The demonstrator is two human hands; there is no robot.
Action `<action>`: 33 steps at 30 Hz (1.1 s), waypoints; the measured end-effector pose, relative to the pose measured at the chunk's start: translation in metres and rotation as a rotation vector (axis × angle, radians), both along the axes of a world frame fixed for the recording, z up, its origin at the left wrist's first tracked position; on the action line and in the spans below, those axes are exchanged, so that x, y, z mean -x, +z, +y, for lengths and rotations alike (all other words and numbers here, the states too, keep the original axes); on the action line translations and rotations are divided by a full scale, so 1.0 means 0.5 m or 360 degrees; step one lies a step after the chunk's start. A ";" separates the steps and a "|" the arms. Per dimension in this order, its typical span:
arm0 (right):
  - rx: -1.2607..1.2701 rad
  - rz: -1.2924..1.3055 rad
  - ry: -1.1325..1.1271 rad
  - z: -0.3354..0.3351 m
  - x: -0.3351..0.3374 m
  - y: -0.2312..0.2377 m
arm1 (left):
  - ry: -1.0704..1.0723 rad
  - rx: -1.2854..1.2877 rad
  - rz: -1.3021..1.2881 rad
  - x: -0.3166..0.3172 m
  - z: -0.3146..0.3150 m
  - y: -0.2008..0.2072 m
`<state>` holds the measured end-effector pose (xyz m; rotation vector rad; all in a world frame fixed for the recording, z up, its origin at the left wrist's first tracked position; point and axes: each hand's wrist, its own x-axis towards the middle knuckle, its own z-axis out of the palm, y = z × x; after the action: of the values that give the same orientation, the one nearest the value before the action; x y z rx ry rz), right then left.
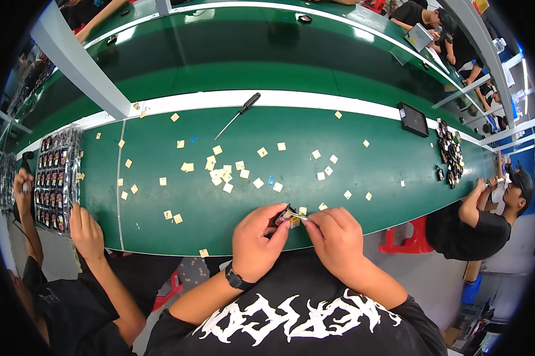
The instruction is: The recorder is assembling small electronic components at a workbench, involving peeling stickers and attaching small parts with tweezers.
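Close to the bench's near edge, my left hand [257, 242] pinches a small dark device [284, 215] with a pinkish face. Across from it, my right hand [337, 237] is closed on slim silver tweezers [301, 217], whose tips reach the device. A small yellow piece [295, 223] shows just under the tips; whether it is attached to the device I cannot tell. Pale yellow square slips [227, 177] lie scattered over the green bench [315, 133] beyond my hands. A black-handled screwdriver [248, 104] lies near the far white rail.
At the left, a co-worker's hand [87, 231] touches a tray of dark parts [55, 178]. A black box [413, 120] and a heap of dark parts [451, 155] are at the right. Another person [487, 219] sits beyond a red stool [407, 237]. A grey post [80, 59] rises at the far left.
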<state>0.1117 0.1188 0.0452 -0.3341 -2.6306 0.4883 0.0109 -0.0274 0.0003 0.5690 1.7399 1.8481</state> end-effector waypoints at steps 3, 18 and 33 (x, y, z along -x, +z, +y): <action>0.0041 0.0036 0.0038 0.003 0.003 -0.008 | -0.0035 -0.0096 -0.0117 0.007 -0.005 -0.016; 0.1355 -0.0219 0.0081 0.013 0.001 -0.007 | -0.0201 -0.0204 -0.0366 0.025 -0.017 -0.005; 0.1351 -0.0317 -0.0002 0.005 0.023 -0.003 | -0.0079 -0.0266 -0.0425 0.012 -0.007 -0.020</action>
<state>0.1002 0.1212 0.0438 -0.6601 -2.4574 1.6340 0.0050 -0.0311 -0.0098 0.4024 1.3961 1.9470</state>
